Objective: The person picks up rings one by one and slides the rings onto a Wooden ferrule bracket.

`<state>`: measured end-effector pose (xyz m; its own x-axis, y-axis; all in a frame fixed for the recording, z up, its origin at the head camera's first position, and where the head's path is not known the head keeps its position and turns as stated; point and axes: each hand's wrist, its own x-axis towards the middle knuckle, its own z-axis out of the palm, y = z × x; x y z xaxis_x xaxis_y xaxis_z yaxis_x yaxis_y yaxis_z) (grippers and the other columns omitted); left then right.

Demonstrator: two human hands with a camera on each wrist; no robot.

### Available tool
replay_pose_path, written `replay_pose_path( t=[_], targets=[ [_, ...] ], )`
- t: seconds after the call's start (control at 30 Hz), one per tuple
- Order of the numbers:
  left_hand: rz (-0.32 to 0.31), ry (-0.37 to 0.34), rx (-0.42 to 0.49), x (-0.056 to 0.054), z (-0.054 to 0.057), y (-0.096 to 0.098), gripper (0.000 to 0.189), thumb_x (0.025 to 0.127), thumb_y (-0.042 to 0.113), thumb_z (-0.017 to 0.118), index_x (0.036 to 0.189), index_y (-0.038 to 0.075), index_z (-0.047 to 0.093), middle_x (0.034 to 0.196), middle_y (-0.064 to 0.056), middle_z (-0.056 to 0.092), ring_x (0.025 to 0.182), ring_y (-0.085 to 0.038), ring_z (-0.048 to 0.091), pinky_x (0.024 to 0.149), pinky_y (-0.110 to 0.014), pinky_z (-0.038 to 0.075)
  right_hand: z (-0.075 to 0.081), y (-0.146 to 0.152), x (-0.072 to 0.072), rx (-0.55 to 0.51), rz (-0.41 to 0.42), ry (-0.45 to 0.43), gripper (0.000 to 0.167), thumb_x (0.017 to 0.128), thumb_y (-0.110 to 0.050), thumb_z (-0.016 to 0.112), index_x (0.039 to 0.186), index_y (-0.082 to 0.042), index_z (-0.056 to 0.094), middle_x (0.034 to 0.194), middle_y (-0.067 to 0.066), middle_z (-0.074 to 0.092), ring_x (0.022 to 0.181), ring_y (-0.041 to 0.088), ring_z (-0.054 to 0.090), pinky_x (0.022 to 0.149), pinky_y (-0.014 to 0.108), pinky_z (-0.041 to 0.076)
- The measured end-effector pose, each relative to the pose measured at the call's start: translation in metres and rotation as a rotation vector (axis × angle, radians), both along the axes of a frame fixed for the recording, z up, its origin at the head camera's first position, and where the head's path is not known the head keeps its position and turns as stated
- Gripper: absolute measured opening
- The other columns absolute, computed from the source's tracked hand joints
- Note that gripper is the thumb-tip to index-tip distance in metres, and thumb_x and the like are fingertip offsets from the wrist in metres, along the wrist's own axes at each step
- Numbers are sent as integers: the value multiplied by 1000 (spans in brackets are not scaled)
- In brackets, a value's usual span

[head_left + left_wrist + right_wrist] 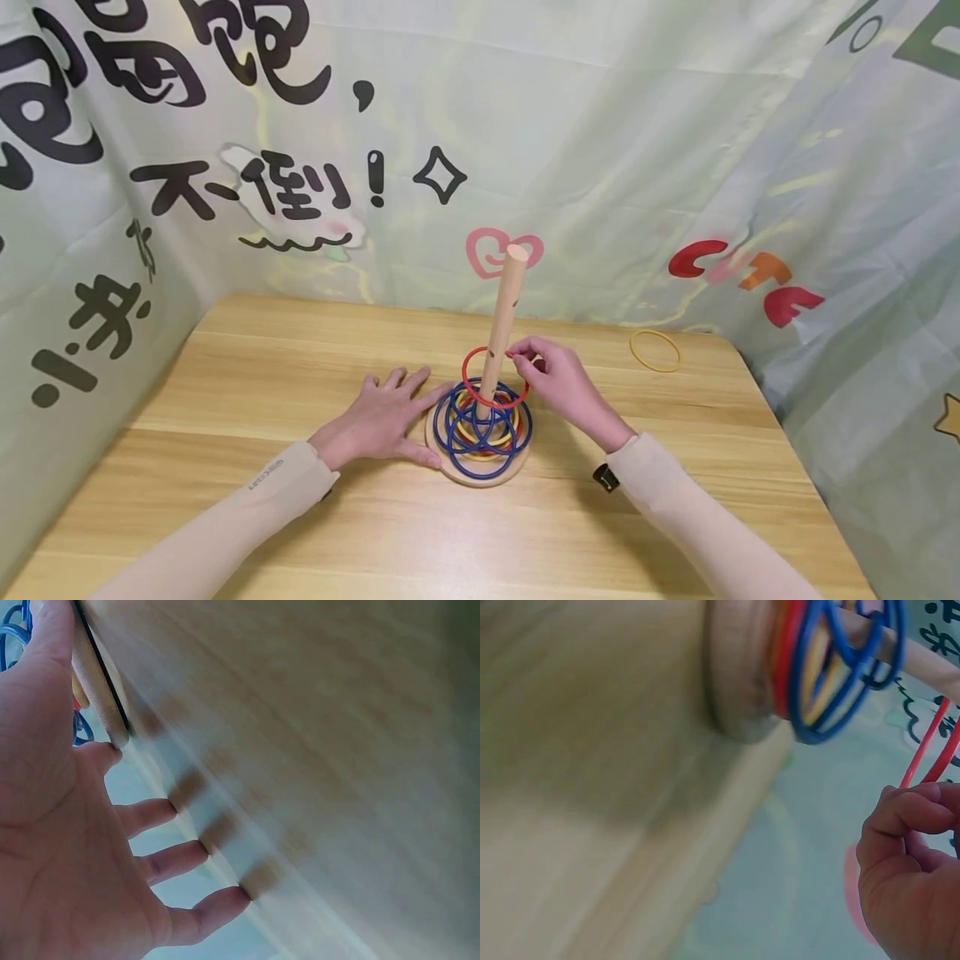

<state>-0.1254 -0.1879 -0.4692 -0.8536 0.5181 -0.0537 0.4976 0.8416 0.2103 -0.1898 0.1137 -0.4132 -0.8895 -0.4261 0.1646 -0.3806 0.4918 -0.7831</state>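
Observation:
A wooden post [506,304] rises from a round wooden base [521,468], tilted slightly in the head view. Several blue rings [480,477] lie loosely over yellow and red rings around its foot. My right hand [564,385] pinches a red ring [501,406] between thumb and fingers; the ring hangs around the post, above the stacked rings. In the right wrist view, the red ring [924,746] reaches the pinching fingertips. Spread out beside the base, my left hand [384,418] touches its edge with thumb and index finger. The left wrist view shows the other fingertips against the table.
One yellow ring [655,351] lies apart, near the back right of the wooden table [300,367]. Printed fabric [600,150] hangs behind the table and along both sides.

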Motion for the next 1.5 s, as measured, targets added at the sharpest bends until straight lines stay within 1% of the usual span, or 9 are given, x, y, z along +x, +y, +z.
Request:
replay_pose_path(
  t=[0.1,0.27,0.4,0.57,0.83,0.97,1.17,1.37,1.5],
  targets=[
    [-2,1,5,0,0,0,119,80,89,70,174,25,33,173,-26,30,150,-61,35,102,-85,35,-9,2,-1,13,8,-25,16,111,-6,62,120,1,75,89,6,66,61,15,50,53,27,42],
    [1,-2,15,-1,0,0,120,80,89,71,174,25,34,173,-26,30,149,-61,35,103,-85,34,-20,3,-1,56,10,-44,15,111,-6,63,119,-1,75,94,9,70,66,15,55,56,26,46],
    [5,-6,10,-1,0,0,120,80,89,71,174,25,33,173,-26,30,150,-60,35,103,-85,34,-26,3,-2,83,15,-52,14,110,-6,65,116,-2,76,94,6,73,70,16,58,59,28,49],
    [1,3,0,-1,-1,0,120,80,90,70,174,25,33,173,-26,31,149,-60,36,102,-84,35,-33,4,-2,86,8,-93,11,109,-7,67,113,-3,77,90,2,72,75,16,60,65,29,50],
    [-3,11,0,-1,-1,0,120,79,89,71,174,25,34,172,-26,32,148,-60,36,102,-84,35,-37,13,-6,58,-3,-122,17,111,-13,65,116,-2,77,96,5,74,80,17,60,70,31,50],
    [-2,5,9,0,0,0,121,79,89,71,174,24,34,173,-27,31,148,-60,36,103,-85,34,-36,29,-8,42,-23,-114,22,113,-15,62,121,0,76,100,12,74,82,23,61,70,32,51],
    [2,3,5,0,1,1,121,79,89,71,174,24,33,173,-26,31,149,-60,36,103,-85,34,-33,69,-11,53,-115,-57,23,113,-13,60,124,2,75,109,18,74,88,26,64,73,33,52],
    [4,-1,10,0,1,2,121,79,88,72,174,24,33,173,-27,31,149,-60,36,103,-86,33,-25,114,-16,95,-251,24,27,112,-16,62,129,2,72,117,19,72,97,28,65,74,31,52],
    [3,-3,12,0,1,2,121,79,88,72,174,24,34,173,-27,31,148,-61,36,103,-85,33,-25,142,-25,143,-330,28,33,111,-18,63,136,3,67,127,22,68,105,33,65,77,31,52]
  ],
)
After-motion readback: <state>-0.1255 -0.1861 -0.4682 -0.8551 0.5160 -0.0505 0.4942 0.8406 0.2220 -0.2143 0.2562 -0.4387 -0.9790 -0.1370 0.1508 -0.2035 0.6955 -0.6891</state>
